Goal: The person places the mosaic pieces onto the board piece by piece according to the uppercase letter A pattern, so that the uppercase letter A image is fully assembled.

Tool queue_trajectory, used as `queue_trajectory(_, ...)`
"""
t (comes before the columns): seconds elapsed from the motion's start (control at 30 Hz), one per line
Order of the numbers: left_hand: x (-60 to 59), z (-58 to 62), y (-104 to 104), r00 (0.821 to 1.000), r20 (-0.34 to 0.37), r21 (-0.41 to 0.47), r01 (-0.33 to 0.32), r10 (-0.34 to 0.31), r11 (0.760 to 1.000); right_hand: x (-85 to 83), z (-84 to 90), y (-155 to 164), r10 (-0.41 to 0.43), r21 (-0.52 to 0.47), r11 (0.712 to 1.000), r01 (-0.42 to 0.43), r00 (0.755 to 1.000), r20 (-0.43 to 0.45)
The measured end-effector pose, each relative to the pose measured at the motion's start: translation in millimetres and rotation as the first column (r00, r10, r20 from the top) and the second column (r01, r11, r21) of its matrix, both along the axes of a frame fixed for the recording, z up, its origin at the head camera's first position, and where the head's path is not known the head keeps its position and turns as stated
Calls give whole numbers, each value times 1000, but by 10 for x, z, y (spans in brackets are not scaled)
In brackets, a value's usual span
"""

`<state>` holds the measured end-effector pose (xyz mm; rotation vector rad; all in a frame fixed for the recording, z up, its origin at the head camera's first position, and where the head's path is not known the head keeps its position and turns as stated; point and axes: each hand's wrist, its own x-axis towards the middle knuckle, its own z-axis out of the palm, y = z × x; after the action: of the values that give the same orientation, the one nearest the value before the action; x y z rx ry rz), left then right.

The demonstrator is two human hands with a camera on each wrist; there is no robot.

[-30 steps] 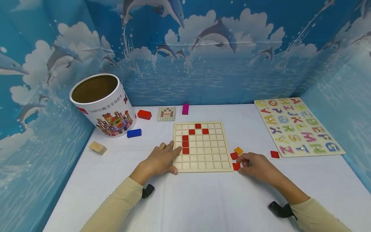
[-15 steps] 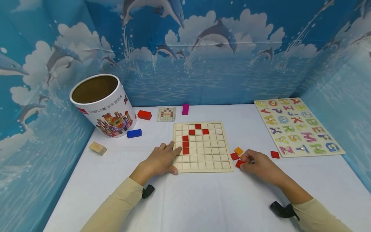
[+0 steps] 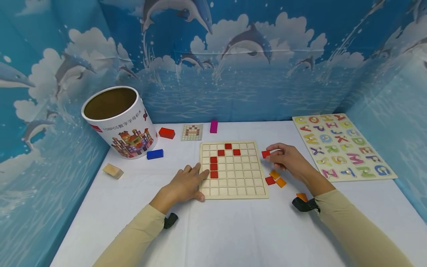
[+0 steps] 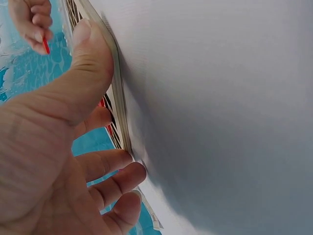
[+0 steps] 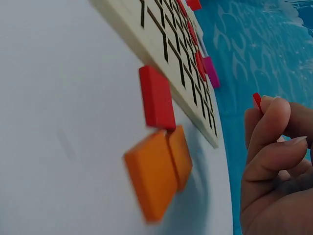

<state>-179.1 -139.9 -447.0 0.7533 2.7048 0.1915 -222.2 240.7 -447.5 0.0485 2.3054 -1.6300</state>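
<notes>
Aloft at about 2 o'clock from the center of a gridded board (image 3: pixel 240 181), a red tile (image 3: pixel 265 154) is pinched between the thumb and fingertips of a person's right hand (image 3: pixel 287 160), just off the board's edge. The left hand (image 3: pixel 185 183), fingers spread and relaxed, rests against the board between 8 and 9 o'clock, its thumb along the side. Six placed tiles (image 3: pixel 214 167), all red, sit in the cells: one near 12 o'clock, one on either side a row below, and three in a column toward 9 o'clock. Between 3 and 4 o'clock, a loose red tile (image 3: pixel 270 180) lies just beside two orange tiles (image 3: pixel 281 182); a third orange tile (image 3: pixel 302 196), farther out, is partly hidden by a black wrist device (image 3: pixel 304 204). A purple block (image 3: pixel 213 127) lies at 11 o'clock, a card (image 3: pixel 192 132) between 10 and 11, and a red block (image 3: pixel 166 133) and bucket (image 3: pixel 133 142) near 10. Around 9 are a blue block (image 3: pixel 155 154) and a wooden block (image 3: pixel 112 171). Well out near 3 lies a letter board (image 3: pixel 345 148). Dolphin-print cloth (image 3: pixel 247 92) backs the white table (image 3: pixel 233 230).
</notes>
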Motion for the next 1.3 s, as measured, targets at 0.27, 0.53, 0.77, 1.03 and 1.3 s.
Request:
queue_trajectory(0.27, -9, -24, -7, 1000, -6, -2, -1, 1, 1000, -285, -85, -376, 85, 9, 996, -85, 996, 21)
queue_trajectory(0.53, -17, -56, 0, 1000, -15, -8, 11, -11, 1000, -304, -136, -570, 203, 251, 951, -179, 977, -72)
queue_trajectory(0.77, -17, -31, -4, 1000, -4, -8, -4, 4, 1000, -309, -109, -656, 255, 418, 890, -182, 959, -125)
queue_trajectory(1.03, -22, -36, 24, 1000, -8, -3, 12, -12, 1000, -222, -60, -472, 195, 375, 915, -146, 976, -95)
queue_trajectory(1.3, -9, -2, 15, 1000, 1, -16, -11, 11, 1000, 134, 1, -130, 150, 291, 946, -139, 989, -14)
